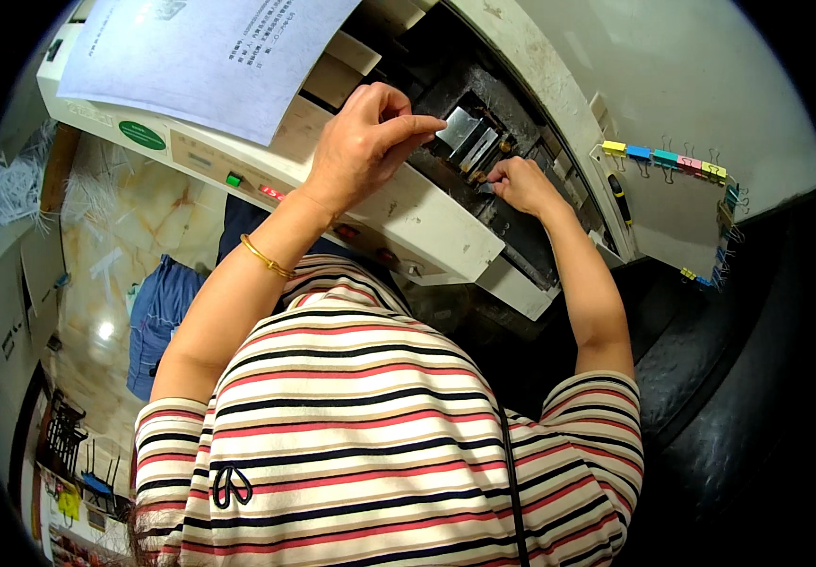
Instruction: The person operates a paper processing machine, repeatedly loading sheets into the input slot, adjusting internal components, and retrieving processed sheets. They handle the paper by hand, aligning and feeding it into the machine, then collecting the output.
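Observation:
My left hand (365, 142) is closed in a pinch over the open well of a white machine (427, 213). Its fingertips meet by the corner of a shiny metal plate (459, 127); whether they grip anything is too small to tell. My right hand (523, 186) reaches into the same dark well, fingers closed low beside a metal block (476, 149) with brass-coloured parts. A small greyish piece (486, 188) shows at its fingertips, too small to name. Dark residue coats the well's floor.
Printed paper sheets (200, 61) lie on the machine's left top. A green switch (234, 179) and red display (271, 193) sit on its front. Coloured binder clips (663, 158) line a panel at right, near a yellow-black tool (620, 198). A blue bag (164, 317) stands at lower left.

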A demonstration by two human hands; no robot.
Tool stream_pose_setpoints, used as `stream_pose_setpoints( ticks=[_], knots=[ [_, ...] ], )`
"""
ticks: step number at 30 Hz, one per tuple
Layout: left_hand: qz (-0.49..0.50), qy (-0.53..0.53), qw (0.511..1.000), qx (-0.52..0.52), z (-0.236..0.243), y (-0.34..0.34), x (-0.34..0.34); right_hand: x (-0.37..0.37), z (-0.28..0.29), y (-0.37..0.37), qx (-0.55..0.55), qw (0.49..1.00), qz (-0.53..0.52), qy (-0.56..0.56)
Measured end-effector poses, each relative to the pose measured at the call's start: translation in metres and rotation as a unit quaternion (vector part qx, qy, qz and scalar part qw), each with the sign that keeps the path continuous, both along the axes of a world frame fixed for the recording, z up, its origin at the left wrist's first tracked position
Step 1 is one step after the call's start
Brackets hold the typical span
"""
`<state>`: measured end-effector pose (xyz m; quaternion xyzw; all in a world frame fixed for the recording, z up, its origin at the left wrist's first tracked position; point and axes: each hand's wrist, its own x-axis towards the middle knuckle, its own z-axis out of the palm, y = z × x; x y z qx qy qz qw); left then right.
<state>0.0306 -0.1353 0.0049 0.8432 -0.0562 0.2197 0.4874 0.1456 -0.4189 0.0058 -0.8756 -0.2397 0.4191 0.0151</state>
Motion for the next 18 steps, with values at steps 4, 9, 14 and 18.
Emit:
stream_pose_setpoints(
  ticks=[4,9,14,18],
  knots=[
    [0.005,0.010,1.000,-0.008,0.003,-0.001,0.000,0.019,0.025,-0.020,0.088,0.928,-0.318,0.171],
    [-0.008,-0.008,0.999,-0.030,0.004,-0.002,0.004,0.049,0.053,-0.036,0.315,0.856,-0.410,0.022],
    [-0.019,-0.010,0.998,-0.059,0.004,-0.002,0.005,0.079,0.046,-0.030,0.264,0.887,-0.327,-0.192],
    [-0.012,0.052,0.994,-0.091,0.007,-0.002,0.001,0.053,0.053,-0.014,0.066,0.838,-0.001,-0.541]
  ],
)
